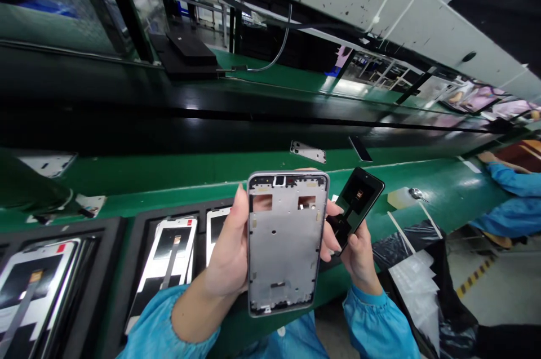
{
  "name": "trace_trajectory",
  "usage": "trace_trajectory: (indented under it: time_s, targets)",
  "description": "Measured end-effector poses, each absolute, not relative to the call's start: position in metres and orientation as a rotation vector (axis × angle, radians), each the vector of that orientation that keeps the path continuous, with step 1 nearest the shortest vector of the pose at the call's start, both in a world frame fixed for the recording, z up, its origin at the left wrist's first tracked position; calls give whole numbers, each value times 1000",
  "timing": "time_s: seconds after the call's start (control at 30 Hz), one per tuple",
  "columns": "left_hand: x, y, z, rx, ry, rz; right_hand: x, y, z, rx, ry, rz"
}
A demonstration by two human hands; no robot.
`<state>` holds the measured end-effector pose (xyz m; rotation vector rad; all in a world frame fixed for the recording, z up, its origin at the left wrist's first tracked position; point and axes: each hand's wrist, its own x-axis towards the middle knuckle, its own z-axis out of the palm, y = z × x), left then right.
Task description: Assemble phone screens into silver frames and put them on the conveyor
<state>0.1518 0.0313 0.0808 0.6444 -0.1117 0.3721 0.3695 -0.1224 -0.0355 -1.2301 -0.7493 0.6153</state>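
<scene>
My left hand [228, 249] grips a silver metal phone frame [285, 240] by its edges, held upright in front of me with its inner side facing me. Fingertips curl round its right edge. My right hand [359, 252] holds a black screen panel [359, 201] with a small flex connector on its back, tilted and just right of the frame. Both sleeves are blue.
Black trays [118, 269] with several white-backed screen panels lie at the lower left on the green bench [439, 190]. Another metal frame [307, 151] and a dark panel [360, 149] lie on the belt behind. A co-worker's blue sleeve [507, 178] rests at the far right. Plastic bags [416, 280] hang below.
</scene>
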Motion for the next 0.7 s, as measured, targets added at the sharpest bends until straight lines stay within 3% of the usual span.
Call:
trace_trajectory:
  time_s: [0.7]
  targets:
    - [154,52,89,447,216,841,374,-131,-23,-1330,-781,509]
